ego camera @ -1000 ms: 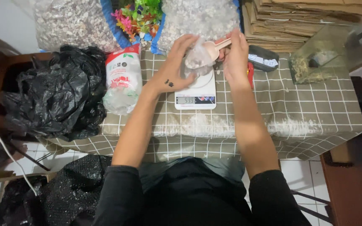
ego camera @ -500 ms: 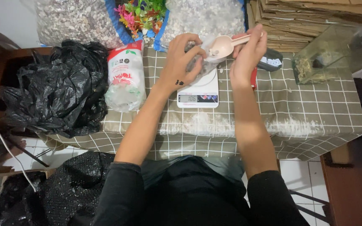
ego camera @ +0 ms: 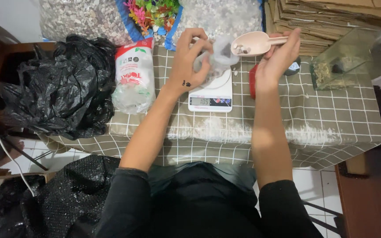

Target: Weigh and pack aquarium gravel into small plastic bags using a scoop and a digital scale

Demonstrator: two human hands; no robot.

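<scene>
My left hand (ego camera: 191,61) grips the mouth of a small clear plastic bag (ego camera: 219,57) that rests on a white digital kitchen scale (ego camera: 211,94). My right hand (ego camera: 278,57) holds the handle of a pale pink scoop (ego camera: 254,43), lifted just above and to the right of the bag's opening. A few small pebbles lie in the scoop's bowl. The scale's display is lit.
A checked olive tablecloth (ego camera: 331,110) covers the table. A red-and-white pouch (ego camera: 133,75) lies left of the scale, next to a heap of black plastic bags (ego camera: 58,97). Big sacks of pebbles (ego camera: 80,17), colourful plastic plants (ego camera: 153,11), stacked cardboard (ego camera: 331,17) and a glass tank (ego camera: 345,61) line the back.
My right hand has drawn the scoop up and to the right, away from the bag's mouth. The left hand keeps hold of the bag on the scale.
</scene>
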